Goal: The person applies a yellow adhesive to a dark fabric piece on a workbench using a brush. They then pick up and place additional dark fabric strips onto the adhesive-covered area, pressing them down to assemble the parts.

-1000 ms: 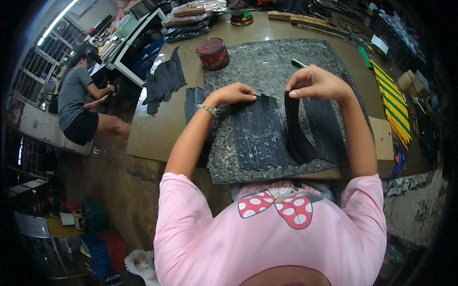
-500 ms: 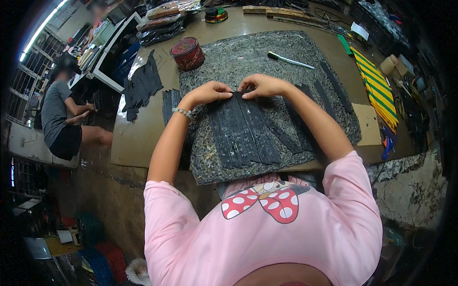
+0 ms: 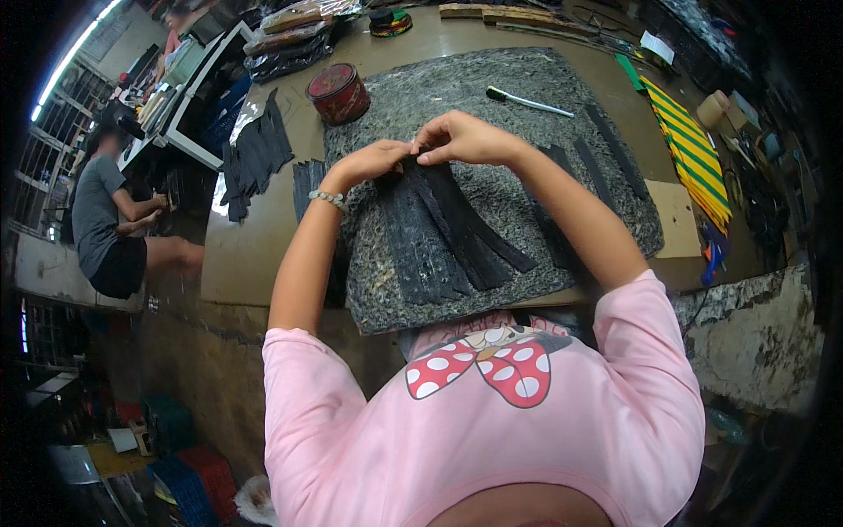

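Observation:
Several long black strips [image 3: 443,233] lie fanned out on a speckled grey mat [image 3: 492,97] on the workbench. My left hand [image 3: 373,161] and my right hand [image 3: 461,138] meet at the far ends of the strips, both pinching the top of the bunch. A beaded bracelet is on my left wrist. More black strips [image 3: 601,154] lie to the right on the mat, partly hidden under my right forearm.
A round dark red tin [image 3: 337,91] stands at the mat's far left corner. A white-handled brush [image 3: 527,101] lies on the mat. A pile of black pieces [image 3: 255,154] sits left. Yellow-green striped cloth [image 3: 689,149] lies right. A person in grey [image 3: 105,220] sits at far left.
My right hand let go of a lifted strip and moved left to meet my left hand. The strips are now gathered at their far ends and fan out.

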`<control>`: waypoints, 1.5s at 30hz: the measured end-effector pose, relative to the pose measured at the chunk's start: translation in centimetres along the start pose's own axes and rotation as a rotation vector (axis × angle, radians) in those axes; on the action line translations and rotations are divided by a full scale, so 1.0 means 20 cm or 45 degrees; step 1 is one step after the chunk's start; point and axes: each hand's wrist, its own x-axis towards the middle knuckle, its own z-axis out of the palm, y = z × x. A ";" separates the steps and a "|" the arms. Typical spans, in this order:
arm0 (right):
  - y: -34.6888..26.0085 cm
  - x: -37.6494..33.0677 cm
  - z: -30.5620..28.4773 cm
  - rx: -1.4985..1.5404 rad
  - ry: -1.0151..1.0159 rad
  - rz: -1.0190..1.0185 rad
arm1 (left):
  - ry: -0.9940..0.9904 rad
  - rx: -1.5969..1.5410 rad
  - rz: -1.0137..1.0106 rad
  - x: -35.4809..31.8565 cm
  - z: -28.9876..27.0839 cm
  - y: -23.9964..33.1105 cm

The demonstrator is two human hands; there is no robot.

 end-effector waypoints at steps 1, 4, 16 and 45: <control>0.02 0.03 0.01 -0.083 0.050 0.027 | 0.076 -0.098 -0.036 0.00 0.00 0.00; 0.10 0.07 0.05 -0.295 0.230 0.162 | 0.076 -0.313 -0.102 -0.01 0.01 0.02; 0.17 -0.43 -0.41 -0.895 0.048 0.409 | -0.154 0.038 0.183 -0.03 0.04 0.07; -0.10 -0.24 -0.22 0.221 -0.062 0.163 | -0.114 0.091 0.172 -0.04 0.06 0.10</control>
